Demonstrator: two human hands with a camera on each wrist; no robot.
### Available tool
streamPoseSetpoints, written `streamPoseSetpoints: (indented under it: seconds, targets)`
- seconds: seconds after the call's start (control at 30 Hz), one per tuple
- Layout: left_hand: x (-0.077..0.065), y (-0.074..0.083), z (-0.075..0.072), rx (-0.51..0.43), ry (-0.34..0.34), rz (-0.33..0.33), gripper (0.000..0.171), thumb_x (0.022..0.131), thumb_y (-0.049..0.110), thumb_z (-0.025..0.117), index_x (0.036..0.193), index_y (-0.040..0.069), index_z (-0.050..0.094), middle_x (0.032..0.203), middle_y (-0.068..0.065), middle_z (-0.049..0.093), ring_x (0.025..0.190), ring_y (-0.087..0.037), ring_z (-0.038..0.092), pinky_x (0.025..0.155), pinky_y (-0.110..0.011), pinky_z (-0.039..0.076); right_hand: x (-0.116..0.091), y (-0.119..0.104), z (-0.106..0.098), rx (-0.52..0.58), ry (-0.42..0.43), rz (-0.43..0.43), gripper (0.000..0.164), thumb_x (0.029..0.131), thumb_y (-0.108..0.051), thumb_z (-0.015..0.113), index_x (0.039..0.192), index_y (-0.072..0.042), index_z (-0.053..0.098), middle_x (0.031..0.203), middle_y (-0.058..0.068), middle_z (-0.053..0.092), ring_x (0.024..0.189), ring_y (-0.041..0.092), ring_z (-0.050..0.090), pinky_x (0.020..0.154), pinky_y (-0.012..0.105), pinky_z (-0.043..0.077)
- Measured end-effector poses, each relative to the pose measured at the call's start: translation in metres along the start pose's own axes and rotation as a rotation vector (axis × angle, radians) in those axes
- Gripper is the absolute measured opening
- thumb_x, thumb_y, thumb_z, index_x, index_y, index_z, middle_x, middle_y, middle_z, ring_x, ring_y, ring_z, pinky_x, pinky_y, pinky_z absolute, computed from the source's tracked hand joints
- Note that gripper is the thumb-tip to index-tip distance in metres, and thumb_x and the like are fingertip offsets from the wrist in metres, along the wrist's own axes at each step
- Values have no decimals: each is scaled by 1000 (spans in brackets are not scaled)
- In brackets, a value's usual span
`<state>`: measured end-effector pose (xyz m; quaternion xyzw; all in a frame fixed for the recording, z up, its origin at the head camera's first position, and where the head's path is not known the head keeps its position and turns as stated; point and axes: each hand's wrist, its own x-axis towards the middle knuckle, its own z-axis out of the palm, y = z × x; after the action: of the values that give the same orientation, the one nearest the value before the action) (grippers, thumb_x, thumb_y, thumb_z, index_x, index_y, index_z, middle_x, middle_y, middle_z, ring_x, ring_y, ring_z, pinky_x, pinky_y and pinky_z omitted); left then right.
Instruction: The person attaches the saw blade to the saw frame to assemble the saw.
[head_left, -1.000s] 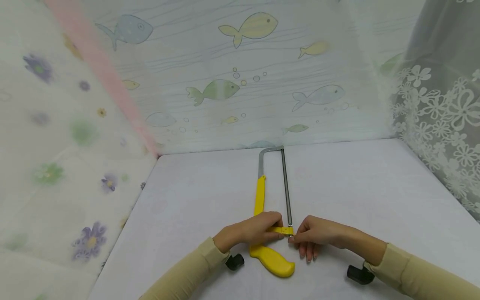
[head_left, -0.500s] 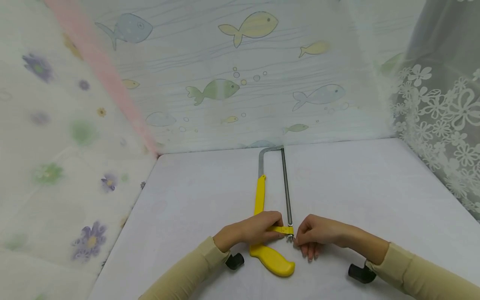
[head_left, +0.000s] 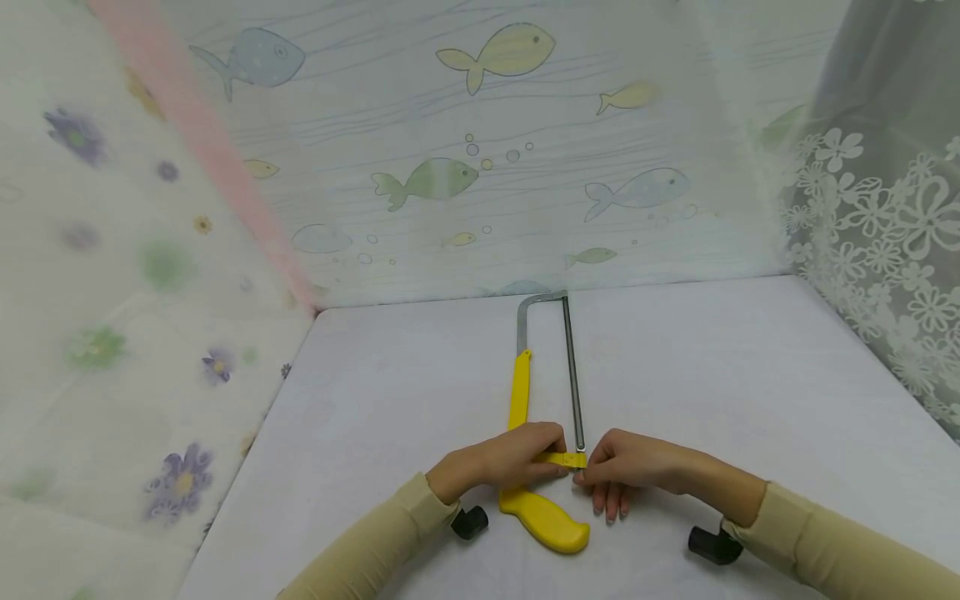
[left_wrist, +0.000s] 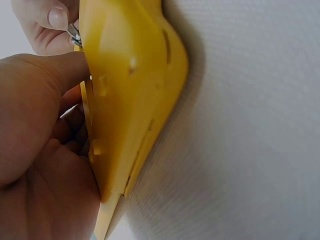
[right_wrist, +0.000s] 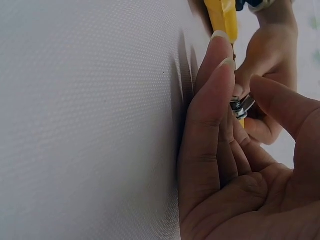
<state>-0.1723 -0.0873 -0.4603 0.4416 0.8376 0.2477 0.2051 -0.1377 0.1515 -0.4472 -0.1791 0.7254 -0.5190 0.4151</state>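
Note:
A hacksaw with a yellow handle (head_left: 545,521) lies on the white table, its grey blade (head_left: 573,367) running away from me on the right side of the frame. My left hand (head_left: 502,457) lies across the frame and grips its yellow near end, thumb and fingers around the blade holder (head_left: 573,460). At that holder's tip, my right hand (head_left: 637,462) pinches a small metal wing nut (right_wrist: 245,105) between thumb and forefinger; its other fingers are loosely bent beside the table. Fingers hide the nut in the head view, while the left wrist view shows part of the wing nut (left_wrist: 74,34).
The table (head_left: 405,358) has a white cloth surface. Fish-printed sheeting (head_left: 427,125) hangs behind it, flowered sheeting (head_left: 150,333) at the left and lace curtain (head_left: 900,225) at the right. Black wrist cameras, such as the left one (head_left: 470,523), sit under both sleeves.
Half a second ago my right fingers were slightly right of the wing nut, which showed; now they have come back left onto it. The left hand and hacksaw stay put.

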Motion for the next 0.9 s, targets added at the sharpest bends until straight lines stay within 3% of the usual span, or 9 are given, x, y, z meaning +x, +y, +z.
streamPoseSetpoints:
  seconds: [0.33, 0.63, 0.9]
  targets:
    - [0, 0, -1, -12, -3, -14, 11, 103, 22, 65, 102, 15, 57, 91, 8, 55, 82, -4, 49, 74, -15, 42, -1, 0, -2, 10, -11, 2, 30, 100, -21, 66, 88, 6, 74, 71, 10, 71, 54, 11, 65, 51, 22, 52]
    - [-1, 0, 1, 3, -3, -18, 12, 103, 24, 65, 103, 15, 57, 92, 9, 55, 82, -4, 49, 74, -15, 42, -5, 1, -5, -58, 54, 6, 24, 97, -14, 68, 84, 5, 71, 63, 5, 64, 51, 12, 60, 49, 21, 46]
    - [0, -1, 1, -11, 0, -13, 11, 103, 24, 64, 102, 16, 57, 92, 9, 55, 82, -4, 49, 74, -15, 43, -4, 1, -4, -74, 48, -5, 24, 97, -15, 68, 84, 5, 72, 64, 5, 65, 51, 11, 59, 48, 20, 43]
